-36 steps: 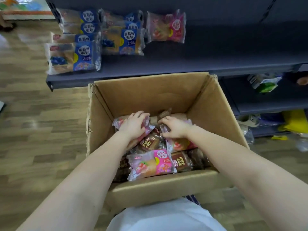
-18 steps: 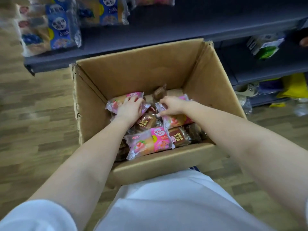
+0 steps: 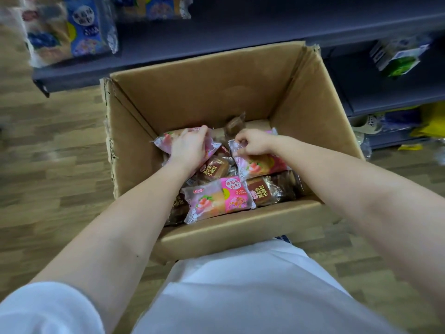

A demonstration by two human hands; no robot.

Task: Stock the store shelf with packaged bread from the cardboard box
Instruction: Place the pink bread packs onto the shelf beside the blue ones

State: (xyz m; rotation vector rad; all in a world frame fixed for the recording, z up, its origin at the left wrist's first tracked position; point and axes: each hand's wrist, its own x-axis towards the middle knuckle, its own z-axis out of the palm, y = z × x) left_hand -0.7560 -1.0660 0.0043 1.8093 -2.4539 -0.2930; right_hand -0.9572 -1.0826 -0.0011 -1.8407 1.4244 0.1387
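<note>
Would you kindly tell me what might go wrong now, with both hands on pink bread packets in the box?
The right hand pinches only the crinkled end of the right-side pink packet; the wrapper may slip or tear on lifting.
The left hand grips across the far pink packet; squeezing could squash the soft bread.
A brown packet lies between them; it may get dragged up and fall.

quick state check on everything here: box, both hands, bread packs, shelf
cardboard box: open, flaps up, partly filled with bread packs
left hand: grips the back-left pink pack
right hand: pinches the end of the right pink pack
front pink pack: lying flat in the box, untouched
brown packs: sealed, loose in the box
blue packs: on the shelf
shelf: partly stocked
</note>
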